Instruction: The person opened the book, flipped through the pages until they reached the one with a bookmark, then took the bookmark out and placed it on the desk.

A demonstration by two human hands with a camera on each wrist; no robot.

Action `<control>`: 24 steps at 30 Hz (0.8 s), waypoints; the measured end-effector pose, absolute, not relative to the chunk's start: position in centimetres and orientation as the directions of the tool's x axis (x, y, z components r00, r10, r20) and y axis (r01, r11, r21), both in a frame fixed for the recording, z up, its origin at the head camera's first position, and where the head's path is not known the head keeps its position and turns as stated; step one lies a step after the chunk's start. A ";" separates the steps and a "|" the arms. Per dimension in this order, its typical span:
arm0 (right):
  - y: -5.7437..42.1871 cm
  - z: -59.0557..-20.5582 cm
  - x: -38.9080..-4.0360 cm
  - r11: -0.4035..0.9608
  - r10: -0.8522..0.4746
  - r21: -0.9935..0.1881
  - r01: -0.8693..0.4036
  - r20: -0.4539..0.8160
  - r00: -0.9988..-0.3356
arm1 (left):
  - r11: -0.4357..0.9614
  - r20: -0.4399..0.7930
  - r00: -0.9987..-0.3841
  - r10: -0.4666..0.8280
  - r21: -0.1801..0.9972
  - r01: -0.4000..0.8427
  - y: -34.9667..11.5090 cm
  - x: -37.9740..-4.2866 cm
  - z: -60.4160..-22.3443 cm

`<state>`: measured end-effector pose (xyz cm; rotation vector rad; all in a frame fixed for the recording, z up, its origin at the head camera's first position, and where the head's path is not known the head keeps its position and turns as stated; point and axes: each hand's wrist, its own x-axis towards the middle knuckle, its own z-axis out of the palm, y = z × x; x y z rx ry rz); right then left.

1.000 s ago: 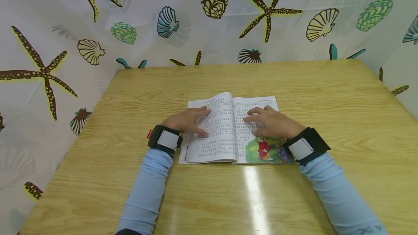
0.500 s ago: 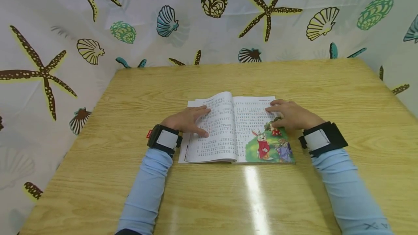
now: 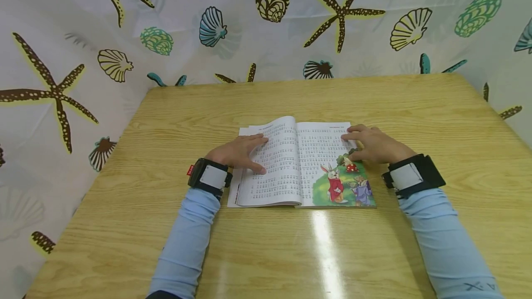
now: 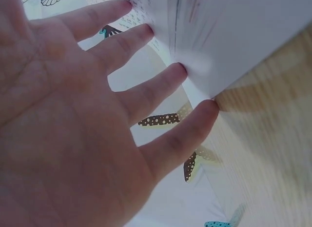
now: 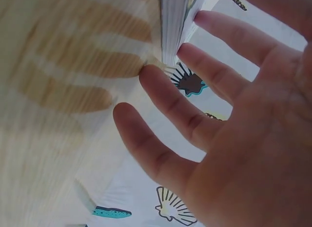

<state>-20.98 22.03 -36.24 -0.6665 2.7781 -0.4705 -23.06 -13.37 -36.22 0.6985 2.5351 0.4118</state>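
An open book [image 3: 276, 174] lies on the wooden table, printed text on both pages and a coloured rabbit picture low on the right page. My left hand [image 3: 238, 152] rests on the left page near its outer edge, fingers spread; in the left wrist view the fingertips [image 4: 178, 71] touch the paper. At the upper right edge of the book is my right hand [image 3: 376, 144], fingers extended. Two of its fingertips [image 5: 185, 50] meet the book's side in the right wrist view, while the other two reach down by the tabletop. Neither hand grips anything.
The wooden table [image 3: 415, 105] extends around the book on all sides. A white cloth [image 3: 249, 59] printed with starfish and shells hangs behind and beside it. Black bands [image 3: 413, 176] circle both wrists over blue sleeves.
My right hand has moved right, from over the middle of the right page to its outer edge, uncovering the picture. My left hand has stayed in place.
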 end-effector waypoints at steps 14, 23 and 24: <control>22.3 -36.3 -21.0 0.881 -0.371 -0.398 -0.254 -0.251 -0.894 | 0.831 -0.362 -0.762 0.536 0.387 0.401 -13.4 -23.2 -36.5; 21.9 -36.3 -21.1 0.873 -0.395 -0.392 -0.291 -0.220 -0.892 | 0.833 -0.366 -0.764 0.532 0.387 0.395 -13.3 -23.1 -36.4; 21.9 -36.3 -21.1 0.872 -0.396 -0.394 -0.290 -0.221 -0.891 | 0.834 -0.366 -0.764 0.531 0.386 0.394 -13.3 -23.0 -36.3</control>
